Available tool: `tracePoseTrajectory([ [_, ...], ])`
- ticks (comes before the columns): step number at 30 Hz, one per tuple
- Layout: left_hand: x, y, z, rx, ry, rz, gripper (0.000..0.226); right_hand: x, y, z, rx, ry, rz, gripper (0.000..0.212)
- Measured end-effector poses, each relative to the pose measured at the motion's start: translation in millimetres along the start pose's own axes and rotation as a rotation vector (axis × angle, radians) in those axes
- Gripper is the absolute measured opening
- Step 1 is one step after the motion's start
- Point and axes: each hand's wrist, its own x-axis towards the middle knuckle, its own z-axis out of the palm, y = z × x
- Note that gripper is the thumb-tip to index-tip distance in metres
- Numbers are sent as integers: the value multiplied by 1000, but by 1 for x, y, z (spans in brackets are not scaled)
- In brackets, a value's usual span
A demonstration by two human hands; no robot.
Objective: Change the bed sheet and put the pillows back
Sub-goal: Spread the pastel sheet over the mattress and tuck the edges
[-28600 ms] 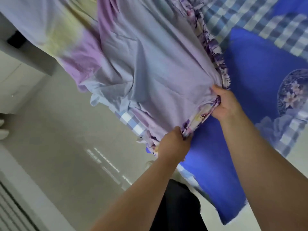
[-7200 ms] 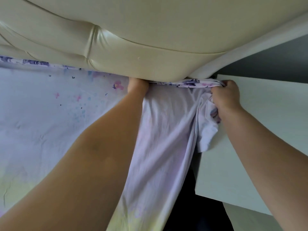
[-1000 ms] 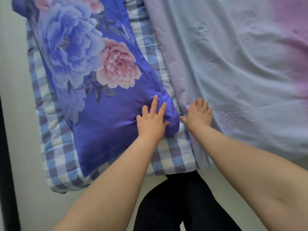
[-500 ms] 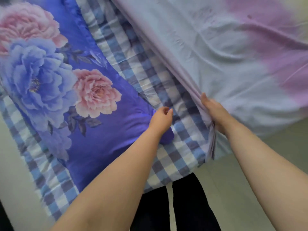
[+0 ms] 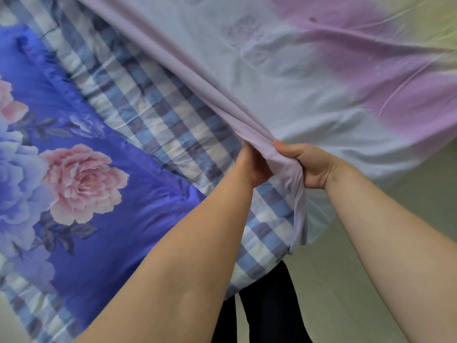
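Observation:
A pale lilac sheet (image 5: 309, 78) with pink and yellow patches covers the upper right of the bed. Its bunched edge runs diagonally down to the middle of the view. My left hand (image 5: 252, 167) grips that edge from the left, and my right hand (image 5: 306, 164) grips it from the right, close beside the left. Under the lifted edge lies a blue and white checked sheet (image 5: 158, 115) with a deep blue panel of pink and blue flowers (image 5: 81, 179). No pillows are in view.
A pale floor (image 5: 346, 280) shows at the lower right, beyond the bed's corner. My dark trouser legs (image 5: 267, 308) stand against the bed's edge at the bottom centre.
My left hand has left the blue floral panel and moved right to take hold of the lilac sheet's edge beside my right hand. The edge is now lifted and bunched.

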Motion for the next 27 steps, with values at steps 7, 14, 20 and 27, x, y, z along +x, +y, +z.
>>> tracePoseTrajectory([
  [7,66,-7,18,281,412,182,27,1,-1,-6,159,-27,-33,32],
  [14,74,10,-7,510,284,203,29,22,-8,-26,90,406,-315,28],
  [20,52,-6,-31,339,179,200,10,41,-8,-44,-471,819,-487,32],
  [27,-15,-63,-93,366,219,122,2,36,35,-10,-1065,1057,-728,39],
])
